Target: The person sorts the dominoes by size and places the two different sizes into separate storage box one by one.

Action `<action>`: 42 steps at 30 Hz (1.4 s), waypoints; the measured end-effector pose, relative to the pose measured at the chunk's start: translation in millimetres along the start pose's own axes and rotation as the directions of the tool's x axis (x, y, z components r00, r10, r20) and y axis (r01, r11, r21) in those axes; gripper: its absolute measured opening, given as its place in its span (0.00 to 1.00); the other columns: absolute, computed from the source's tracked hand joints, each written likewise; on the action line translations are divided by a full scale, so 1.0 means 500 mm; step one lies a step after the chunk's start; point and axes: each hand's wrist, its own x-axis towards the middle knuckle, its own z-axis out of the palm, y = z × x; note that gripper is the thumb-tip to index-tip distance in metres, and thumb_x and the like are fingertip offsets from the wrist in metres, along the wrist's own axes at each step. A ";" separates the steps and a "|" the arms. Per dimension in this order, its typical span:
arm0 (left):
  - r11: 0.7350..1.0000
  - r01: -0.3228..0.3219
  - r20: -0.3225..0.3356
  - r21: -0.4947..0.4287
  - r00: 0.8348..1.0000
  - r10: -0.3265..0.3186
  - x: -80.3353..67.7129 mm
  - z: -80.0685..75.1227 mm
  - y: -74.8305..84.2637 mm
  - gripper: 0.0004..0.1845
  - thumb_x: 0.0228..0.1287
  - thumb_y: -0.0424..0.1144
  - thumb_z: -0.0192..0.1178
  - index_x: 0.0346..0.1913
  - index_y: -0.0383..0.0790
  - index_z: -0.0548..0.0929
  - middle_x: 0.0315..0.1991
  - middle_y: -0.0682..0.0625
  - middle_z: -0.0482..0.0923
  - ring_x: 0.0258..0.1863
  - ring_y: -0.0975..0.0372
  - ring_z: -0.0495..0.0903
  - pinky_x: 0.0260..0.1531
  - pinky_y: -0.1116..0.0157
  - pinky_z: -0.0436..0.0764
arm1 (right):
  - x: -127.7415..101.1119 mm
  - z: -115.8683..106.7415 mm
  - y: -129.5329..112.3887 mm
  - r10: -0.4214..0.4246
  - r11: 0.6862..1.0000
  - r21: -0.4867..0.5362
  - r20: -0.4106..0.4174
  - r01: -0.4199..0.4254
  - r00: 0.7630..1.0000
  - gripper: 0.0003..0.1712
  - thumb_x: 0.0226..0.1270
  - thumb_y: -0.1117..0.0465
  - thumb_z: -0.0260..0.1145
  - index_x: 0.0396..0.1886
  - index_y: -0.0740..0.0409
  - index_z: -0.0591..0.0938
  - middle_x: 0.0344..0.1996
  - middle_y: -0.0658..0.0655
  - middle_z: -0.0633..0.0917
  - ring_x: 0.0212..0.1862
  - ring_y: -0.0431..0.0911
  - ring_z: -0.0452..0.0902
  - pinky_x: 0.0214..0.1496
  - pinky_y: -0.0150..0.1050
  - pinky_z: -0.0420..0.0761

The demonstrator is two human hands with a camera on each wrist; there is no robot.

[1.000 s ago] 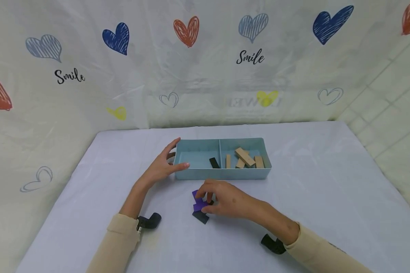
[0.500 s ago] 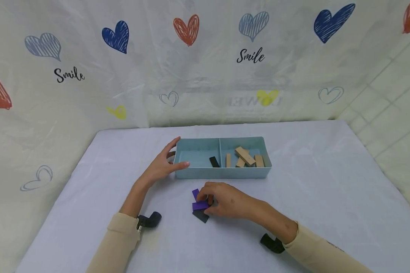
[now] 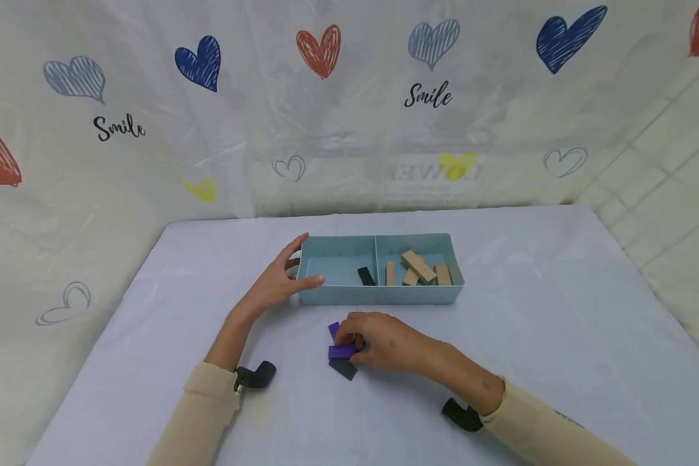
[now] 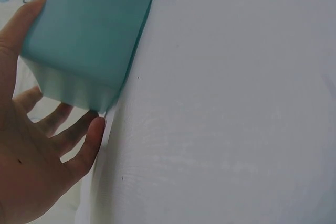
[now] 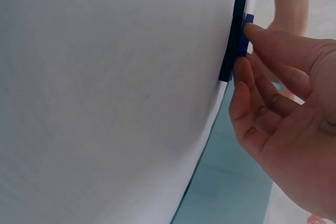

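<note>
Thumb and fingertips of the right hand [image 3: 391, 340] come together in a narrow pinch on a purple block [image 3: 341, 353], which sits at six o'clock from the tray [image 3: 378, 296], against a dark block [image 3: 343, 369] on its six o'clock side. A second purple block [image 3: 334, 329] shows at eleven o'clock, partly hidden by the fingers. The left hand [image 3: 270, 287] spreads around the tray's nine o'clock end, thumb over the near rim, in a loose hold. One black block [image 3: 366, 276] lies in the nine o'clock compartment; wooden blocks [image 3: 418, 266] lie in the three o'clock one. Because the loose blocks crowd together, lifting the pinched one could drag its neighbours; whether the fingers catch another piece, I cannot tell. Gripping near one end might let it swivel and drop, and too low a path could bump the tray's wall.
</note>
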 end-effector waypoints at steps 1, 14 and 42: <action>1.000 0.000 0.000 0.000 1.000 0.000 0.000 0.000 0.000 0.52 0.59 0.57 0.75 0.80 0.81 0.52 0.85 0.59 0.47 0.81 0.46 0.61 0.74 0.39 0.69 | 0.001 0.000 -0.001 0.003 1.000 0.001 0.002 -0.003 1.000 0.18 0.62 0.65 0.79 0.51 0.48 0.88 0.46 0.45 0.86 0.43 0.39 0.80 0.47 0.30 0.82; 1.000 -0.004 0.003 0.013 1.000 0.004 -0.006 -0.001 0.006 0.52 0.61 0.56 0.74 0.81 0.76 0.51 0.86 0.51 0.48 0.81 0.44 0.61 0.74 0.37 0.69 | 0.000 -0.002 -0.002 -0.021 0.999 0.037 0.001 0.021 1.000 0.18 0.65 0.68 0.75 0.53 0.51 0.87 0.49 0.48 0.86 0.43 0.38 0.81 0.49 0.30 0.84; 1.000 0.007 0.000 0.011 1.000 -0.007 -0.006 0.003 0.006 0.53 0.61 0.57 0.74 0.82 0.73 0.51 0.86 0.53 0.47 0.81 0.44 0.60 0.73 0.36 0.69 | -0.012 -0.049 -0.011 -0.063 0.986 0.143 -0.158 0.086 0.985 0.17 0.70 0.66 0.71 0.57 0.51 0.87 0.44 0.47 0.83 0.45 0.38 0.82 0.46 0.30 0.85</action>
